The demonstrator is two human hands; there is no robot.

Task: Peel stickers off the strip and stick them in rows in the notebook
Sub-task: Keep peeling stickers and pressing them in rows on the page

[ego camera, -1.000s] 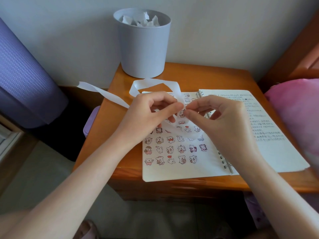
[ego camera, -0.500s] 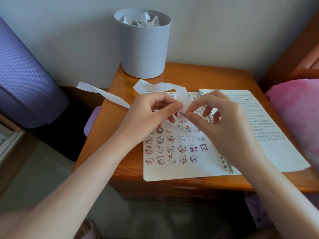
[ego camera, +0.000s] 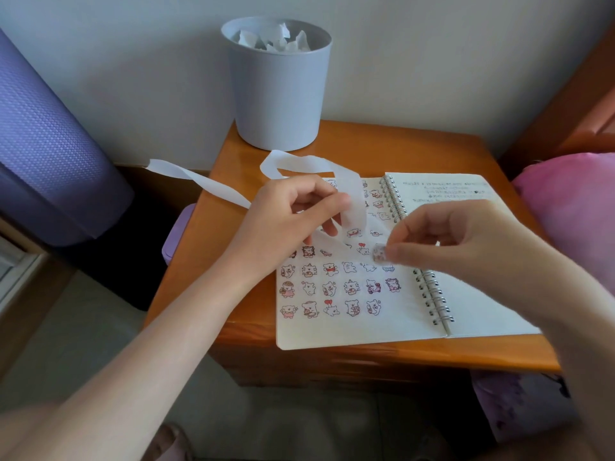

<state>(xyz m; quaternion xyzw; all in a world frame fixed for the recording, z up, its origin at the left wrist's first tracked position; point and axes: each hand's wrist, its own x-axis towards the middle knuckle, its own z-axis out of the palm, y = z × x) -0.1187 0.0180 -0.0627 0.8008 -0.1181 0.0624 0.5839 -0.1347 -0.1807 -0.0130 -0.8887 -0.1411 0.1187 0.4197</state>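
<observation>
Fingers (ego camera: 404, 253) of the right hand (ego camera: 466, 241) pinch a sticker (ego camera: 380, 253) over the notebook (ego camera: 332, 332).

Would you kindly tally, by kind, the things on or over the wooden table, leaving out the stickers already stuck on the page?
2 hands: left hand and right hand
1 notebook
1 paper strip
1 peeled sticker
1 grey bin
Total: 6
</observation>
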